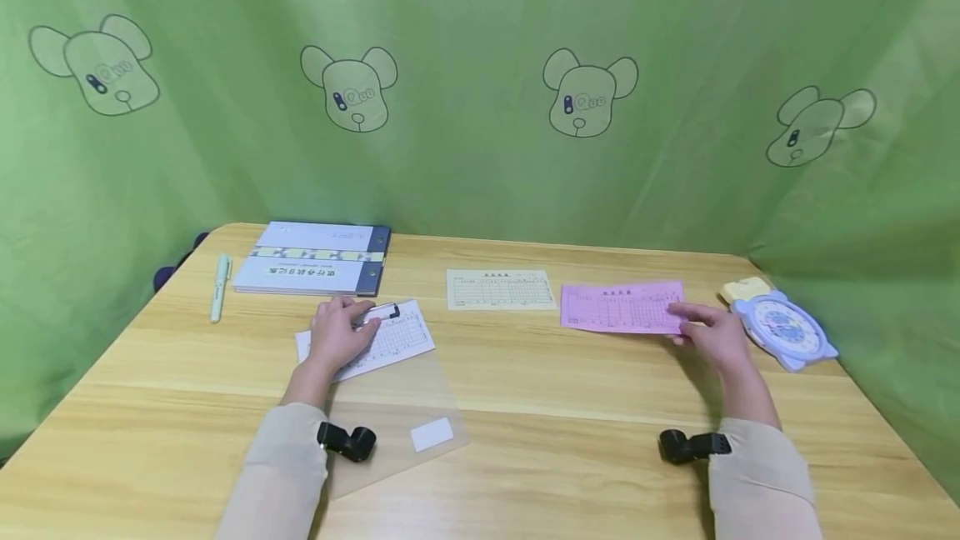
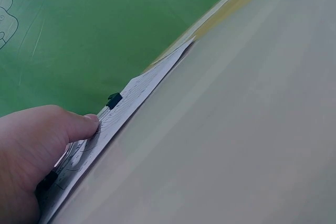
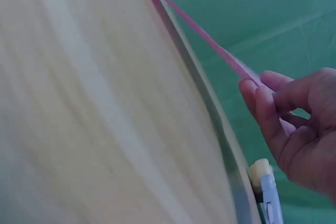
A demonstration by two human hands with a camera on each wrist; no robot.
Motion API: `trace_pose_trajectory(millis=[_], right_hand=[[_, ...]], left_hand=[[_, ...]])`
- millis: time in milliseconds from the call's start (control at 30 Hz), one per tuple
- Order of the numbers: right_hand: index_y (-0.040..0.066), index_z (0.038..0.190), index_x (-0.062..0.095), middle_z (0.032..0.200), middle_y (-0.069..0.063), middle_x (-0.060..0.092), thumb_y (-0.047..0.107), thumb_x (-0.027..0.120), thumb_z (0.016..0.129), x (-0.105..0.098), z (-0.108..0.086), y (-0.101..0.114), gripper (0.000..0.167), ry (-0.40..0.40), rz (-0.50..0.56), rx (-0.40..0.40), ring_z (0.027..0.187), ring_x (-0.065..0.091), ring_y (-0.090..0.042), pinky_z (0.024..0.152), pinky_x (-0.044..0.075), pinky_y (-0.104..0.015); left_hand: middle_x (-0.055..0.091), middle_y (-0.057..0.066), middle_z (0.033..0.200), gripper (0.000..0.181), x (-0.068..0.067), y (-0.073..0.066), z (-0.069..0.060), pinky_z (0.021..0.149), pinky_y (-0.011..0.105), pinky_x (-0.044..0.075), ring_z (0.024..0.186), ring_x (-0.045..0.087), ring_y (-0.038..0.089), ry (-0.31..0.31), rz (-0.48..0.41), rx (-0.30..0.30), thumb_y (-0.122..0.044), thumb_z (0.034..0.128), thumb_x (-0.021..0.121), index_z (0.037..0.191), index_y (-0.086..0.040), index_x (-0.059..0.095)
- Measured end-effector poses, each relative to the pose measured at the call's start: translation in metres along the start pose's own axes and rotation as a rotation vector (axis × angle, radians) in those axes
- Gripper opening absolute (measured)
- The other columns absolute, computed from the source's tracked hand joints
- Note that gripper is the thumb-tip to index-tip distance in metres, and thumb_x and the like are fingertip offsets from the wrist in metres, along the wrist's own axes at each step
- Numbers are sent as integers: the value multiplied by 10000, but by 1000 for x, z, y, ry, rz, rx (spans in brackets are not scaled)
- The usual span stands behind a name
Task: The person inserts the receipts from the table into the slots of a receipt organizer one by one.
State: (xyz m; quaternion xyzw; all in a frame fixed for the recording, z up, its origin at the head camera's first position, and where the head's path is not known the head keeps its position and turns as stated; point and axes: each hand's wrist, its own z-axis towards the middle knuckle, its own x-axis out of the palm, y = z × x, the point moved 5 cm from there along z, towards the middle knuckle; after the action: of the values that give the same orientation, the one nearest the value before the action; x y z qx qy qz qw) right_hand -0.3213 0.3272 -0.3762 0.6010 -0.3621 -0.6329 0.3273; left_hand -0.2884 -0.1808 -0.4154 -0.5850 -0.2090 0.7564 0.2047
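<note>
My left hand point(image 1: 341, 336) grips the metal clip point(image 1: 384, 312) at the top of a see-through clipboard point(image 1: 397, 432). Its thumb point(image 2: 84, 126) lies by the clip, over a white printed form point(image 1: 397, 338) on the board; the other fingers are mostly hidden in the left wrist view. A black tip shows at each end of the clip there. With thumb and fingers, my right hand point(image 1: 716, 337) pinches the right edge of a pink printed slip point(image 1: 618, 307). In the right wrist view that edge is raised off the table.
Left of the pink slip lies a pale green printed slip point(image 1: 501, 289). A blue-and-white account book point(image 1: 307, 261) and a mint-green pen point(image 1: 220, 288) are at the far left. Beyond my right hand sit a blue toy-like clock point(image 1: 783, 327) and a yellow block point(image 1: 744, 289). A green curtain point(image 1: 480, 173) backs the table.
</note>
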Motion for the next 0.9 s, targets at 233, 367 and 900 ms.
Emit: trace_pose_trajectory(millis=[233, 367, 900], right_hand=[[-106, 1183, 422, 1150, -332, 390, -92, 369, 752, 5, 2, -13, 434, 42, 6, 81, 642, 534, -63, 590, 465, -228], [-107, 1216, 381, 1220, -313, 318, -82, 397, 758, 8, 1, -18, 458, 66, 59, 121, 660, 527, -54, 617, 464, -221], [107, 1144, 560, 1159, -245, 365, -23, 535, 795, -3, -4, -21, 373, 130, 292, 49, 729, 592, -111, 697, 456, -252]], left_hand=[[438, 121, 991, 402, -1, 0, -1, 764, 408, 254, 881, 346, 272, -7, 7, 9, -298, 801, 569, 1137, -78, 573], [442, 136, 1010, 397, -1, -1, -1, 772, 417, 252, 896, 346, 285, -6, 13, 11, -290, 806, 561, 1139, -74, 571], [441, 136, 1038, 413, -1, -2, -1, 789, 420, 249, 915, 345, 281, 6, 21, 6, -298, 810, 554, 1156, -72, 556]])
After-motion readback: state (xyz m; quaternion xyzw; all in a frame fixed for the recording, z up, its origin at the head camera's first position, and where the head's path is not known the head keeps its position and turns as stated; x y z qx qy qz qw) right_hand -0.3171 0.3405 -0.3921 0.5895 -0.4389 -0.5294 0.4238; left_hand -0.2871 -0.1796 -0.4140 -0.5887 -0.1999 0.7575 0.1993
